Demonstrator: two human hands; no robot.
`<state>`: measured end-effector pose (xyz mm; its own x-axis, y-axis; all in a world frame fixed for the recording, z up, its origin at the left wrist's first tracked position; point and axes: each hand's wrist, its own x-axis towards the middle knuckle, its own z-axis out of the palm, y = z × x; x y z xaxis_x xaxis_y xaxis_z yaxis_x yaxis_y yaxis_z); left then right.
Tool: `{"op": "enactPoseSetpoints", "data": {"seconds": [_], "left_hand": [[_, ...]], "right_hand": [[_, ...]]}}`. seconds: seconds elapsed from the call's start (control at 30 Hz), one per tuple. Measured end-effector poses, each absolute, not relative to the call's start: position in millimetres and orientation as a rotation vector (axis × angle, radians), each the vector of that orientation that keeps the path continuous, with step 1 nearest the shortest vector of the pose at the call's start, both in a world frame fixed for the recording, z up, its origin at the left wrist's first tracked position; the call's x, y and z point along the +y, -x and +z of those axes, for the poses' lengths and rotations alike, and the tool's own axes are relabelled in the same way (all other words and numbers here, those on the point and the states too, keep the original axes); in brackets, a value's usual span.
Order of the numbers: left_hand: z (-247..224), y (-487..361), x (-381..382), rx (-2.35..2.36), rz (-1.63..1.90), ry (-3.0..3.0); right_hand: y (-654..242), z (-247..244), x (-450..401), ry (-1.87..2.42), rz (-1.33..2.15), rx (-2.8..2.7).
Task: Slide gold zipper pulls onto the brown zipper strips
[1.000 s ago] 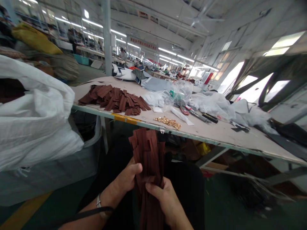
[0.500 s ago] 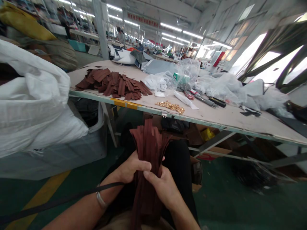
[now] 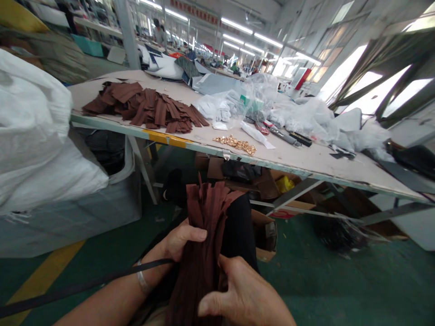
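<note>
A thick bundle of brown zipper strips (image 3: 204, 226) stands between my knees, its upper ends fanned out. My left hand (image 3: 185, 237) is closed round the bundle's middle, thumb across the front. Lower down, my right hand (image 3: 241, 287) wraps the bundle's right side; its thumb lies over the front and its fingers are partly hidden behind the strips. A dark narrow strap (image 3: 102, 280) runs from the left edge to my left wrist. On the table are a loose pile of brown zipper strips (image 3: 146, 106) and a small heap of gold metal pieces (image 3: 235, 144).
The table (image 3: 299, 163) crosses in front of me, carrying plastic bags (image 3: 306, 115) and a grey cutter (image 3: 283, 136). A white sack (image 3: 34, 136) rests over a grey bin (image 3: 68, 222) at left. Cardboard boxes (image 3: 267, 231) sit beneath the table.
My right hand has slid down the bundle, and its thumb has moved away from the left thumb. The bundle leans more, its lower end shifted left. The view has turned slightly right.
</note>
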<state>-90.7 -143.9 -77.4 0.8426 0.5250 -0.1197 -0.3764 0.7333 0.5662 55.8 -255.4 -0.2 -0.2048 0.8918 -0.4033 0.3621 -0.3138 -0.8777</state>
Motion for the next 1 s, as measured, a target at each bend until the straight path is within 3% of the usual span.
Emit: {"op": "enactPoseSetpoints", "data": {"seconds": [0.1, 0.2, 0.3, 0.5, 1.0], "left_hand": [[-79.6, 87.2, -145.9, 0.226, 0.454, -0.52], [-82.2, 82.3, -148.1, 0.176, 0.404, -0.494], [-85.1, 78.3, -149.6, 0.131, 0.355, -0.47], [-90.6, 75.8, -150.9, 0.071, 0.321, -0.401], [-100.3, 69.8, -151.5, 0.07, 0.253, -0.367]], "right_hand": [[-80.1, -0.3, -253.7, 1.493, 1.513, -1.269], [-99.2, -4.1, -232.0, 1.448, 1.094, -1.148], [-109.9, -11.6, -197.0, 1.386, 0.92, -1.027], [-111.3, -27.6, -156.4, 1.322, 0.931, -0.806], [-95.2, -24.4, -156.8, 1.328, 0.867, -0.636]]}}
